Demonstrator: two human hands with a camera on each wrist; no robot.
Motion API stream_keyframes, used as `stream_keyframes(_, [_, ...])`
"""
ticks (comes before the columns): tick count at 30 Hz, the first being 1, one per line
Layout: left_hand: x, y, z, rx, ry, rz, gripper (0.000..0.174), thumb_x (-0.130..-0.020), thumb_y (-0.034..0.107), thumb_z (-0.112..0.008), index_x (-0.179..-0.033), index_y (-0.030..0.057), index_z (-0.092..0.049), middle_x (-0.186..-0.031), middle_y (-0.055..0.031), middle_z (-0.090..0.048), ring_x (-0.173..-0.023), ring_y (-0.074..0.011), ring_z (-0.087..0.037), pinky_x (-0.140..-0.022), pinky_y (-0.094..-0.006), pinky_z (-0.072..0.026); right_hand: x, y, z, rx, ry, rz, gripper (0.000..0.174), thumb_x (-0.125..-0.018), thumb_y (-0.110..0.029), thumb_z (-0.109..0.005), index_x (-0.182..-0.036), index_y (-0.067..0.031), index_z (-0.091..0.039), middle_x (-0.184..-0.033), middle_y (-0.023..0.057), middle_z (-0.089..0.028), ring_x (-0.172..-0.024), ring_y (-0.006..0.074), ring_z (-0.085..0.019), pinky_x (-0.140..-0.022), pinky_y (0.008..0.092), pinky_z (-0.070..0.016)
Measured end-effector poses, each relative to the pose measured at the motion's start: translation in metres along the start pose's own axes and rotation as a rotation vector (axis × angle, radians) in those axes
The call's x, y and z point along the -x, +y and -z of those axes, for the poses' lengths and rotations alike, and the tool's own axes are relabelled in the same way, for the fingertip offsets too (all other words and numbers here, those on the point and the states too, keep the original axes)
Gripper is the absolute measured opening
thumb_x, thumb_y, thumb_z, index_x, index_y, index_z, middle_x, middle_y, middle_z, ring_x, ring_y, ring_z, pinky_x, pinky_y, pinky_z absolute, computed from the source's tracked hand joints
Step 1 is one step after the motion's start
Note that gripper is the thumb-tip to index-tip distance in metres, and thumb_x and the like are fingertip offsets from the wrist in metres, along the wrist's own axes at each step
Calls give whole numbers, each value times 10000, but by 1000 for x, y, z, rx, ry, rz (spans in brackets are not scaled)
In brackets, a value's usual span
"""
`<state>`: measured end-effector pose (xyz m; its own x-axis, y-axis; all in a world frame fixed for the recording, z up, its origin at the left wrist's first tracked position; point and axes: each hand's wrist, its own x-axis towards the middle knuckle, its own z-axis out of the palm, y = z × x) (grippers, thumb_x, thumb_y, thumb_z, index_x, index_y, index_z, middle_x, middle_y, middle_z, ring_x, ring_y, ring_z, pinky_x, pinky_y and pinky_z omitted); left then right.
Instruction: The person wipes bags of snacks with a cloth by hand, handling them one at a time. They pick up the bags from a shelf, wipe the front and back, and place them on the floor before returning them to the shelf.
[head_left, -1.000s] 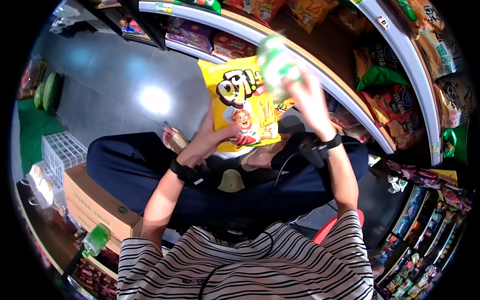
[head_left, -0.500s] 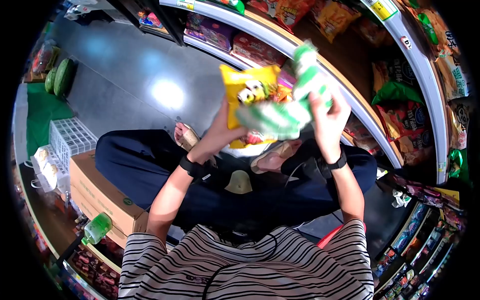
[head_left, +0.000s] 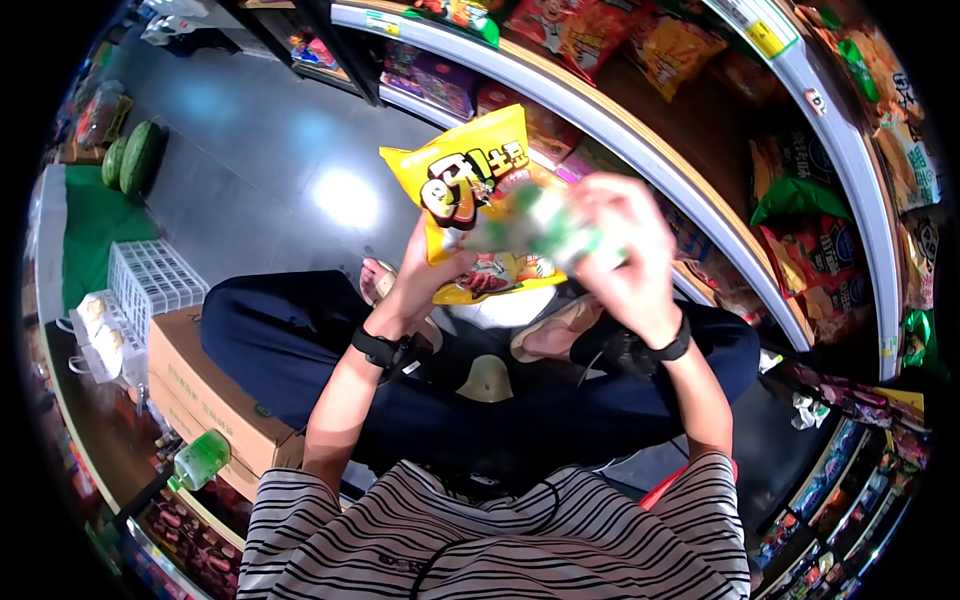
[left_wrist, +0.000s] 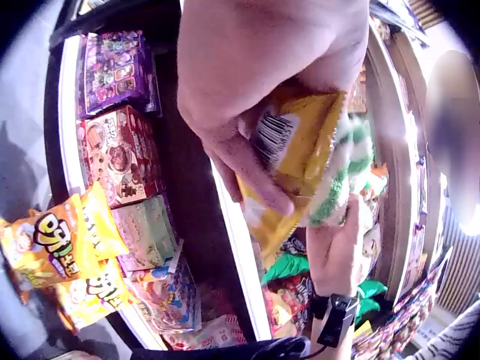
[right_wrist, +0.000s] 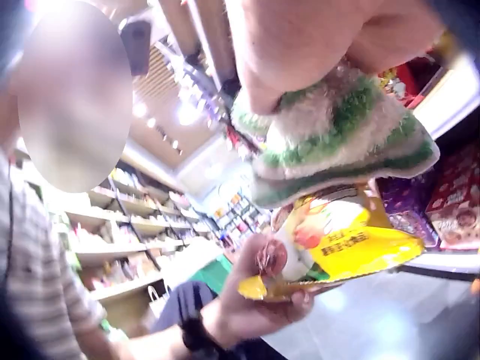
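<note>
A yellow snack bag (head_left: 470, 165) is gripped at its lower left by the left hand (head_left: 425, 275); in the left wrist view that hand's fingers curl over the barcode side of the bag (left_wrist: 304, 150). The right hand (head_left: 635, 255) bunches a green-and-white striped fuzzy cloth (head_left: 545, 225), blurred in the head view, over the bag's front. From the right wrist, the cloth (right_wrist: 337, 135) hangs under the right hand (right_wrist: 322, 45), against or just above the bag (right_wrist: 360, 240); contact is hard to tell.
Curved shelves (head_left: 640, 120) with snack bags run along the front and right. Cardboard boxes (head_left: 210, 390), a white basket (head_left: 155, 275) and a green bottle (head_left: 202, 460) are at the left. More yellow bags (left_wrist: 56, 240) stand beside the shelf in the left wrist view.
The bag has turned so its printed front shows more again. The right hand has swung the cloth across and now holds it more bunched up, over the bag's right part.
</note>
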<state>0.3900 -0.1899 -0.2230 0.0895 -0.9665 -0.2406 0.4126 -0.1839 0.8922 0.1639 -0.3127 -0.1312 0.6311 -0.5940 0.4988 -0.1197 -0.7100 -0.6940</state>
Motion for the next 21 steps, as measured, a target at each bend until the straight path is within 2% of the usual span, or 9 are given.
stream_keyframes(1, [3,2,3,-1,7,-6,639,-899,-26,-564,-1484,74,-328,-1329,-104,-563,-1212,-214,-593,-1047,-380,-489,0,11,6,86,134,-65,351,-830,-51,-646,-1180,-31,-655,-1166,136,-655,-1056,223,-651,-884,335,-534])
stream_keyframes(2, [7,3,7,186,0,69,631,-873,-48,-572,-1458,63,-365,-1297,-93,-577,-1180,-199,-603,-1028,-369,-495,3,5,10,-215,203,-535,314,-917,-70,-586,-1221,-3,-624,-1178,119,-661,-1068,203,-651,-899,342,-526])
stream_keyframes(5, [3,2,4,279,-53,172,604,-836,-79,-600,-1404,41,-434,-1247,-83,-597,-1113,-176,-619,-979,-352,-512,3,13,8,-1210,207,-767,439,-999,-165,-551,-1393,18,-493,-1315,106,-603,-1190,193,-595,-1036,357,-473])
stream_keyframes(7, [-1,1,0,85,-114,212,563,-815,-97,-641,-1347,19,-496,-1208,-84,-609,-1043,-161,-631,-918,-338,-534,13,14,-8,-1410,20,-817,555,-974,-190,-656,-1447,7,-443,-1360,93,-575,-1241,165,-558,-1087,344,-434])
stream_keyframes(10, [-7,-5,-19,1,-36,-12,781,-819,-71,-705,-1477,105,-324,-1306,-111,-544,-1161,-190,-585,-1005,-350,-487,19,2,-17,-793,-81,-612,677,-842,-66,-806,-1423,5,-466,-1369,96,-576,-1279,131,-520,-1098,308,-397])
stream_keyframes(12, [-10,-9,-10,-15,-21,-98,1022,-823,5,-778,-1561,195,-97,-1451,-139,-431,-1306,-226,-489,-1079,-375,-440,21,7,-18,-710,-68,-662,676,-846,-83,-807,-1423,4,-465,-1358,98,-580,-1275,137,-522,-1091,310,-400])
stream_keyframes(16, [-7,-24,-27,87,-55,-356,980,-846,111,-794,-1558,116,-120,-1440,-133,-451,-1301,-237,-499,-1071,-373,-452,35,8,-30,-572,-155,-564,727,-886,-158,-764,-1481,8,-382,-1431,149,-489,-1318,230,-482,-1099,367,-392])
stream_keyframes(18, [-3,-27,-19,266,1,-174,895,-876,139,-765,-1547,100,-174,-1420,-130,-475,-1273,-232,-526,-1040,-365,-478,49,5,-39,-513,-287,-416,750,-919,-177,-697,-1526,6,-297,-1505,210,-358,-1387,298,-394,-1128,399,-354])
stream_keyframes(21, [4,-14,-9,449,33,78,628,-970,258,-650,-1493,83,-349,-1357,-129,-551,-1190,-225,-601,-963,-352,-538,47,-22,-51,-72,-326,-90,748,-869,-137,-721,-1512,-28,-356,-1420,234,-408,-1326,424,-426,-1107,450,-389])
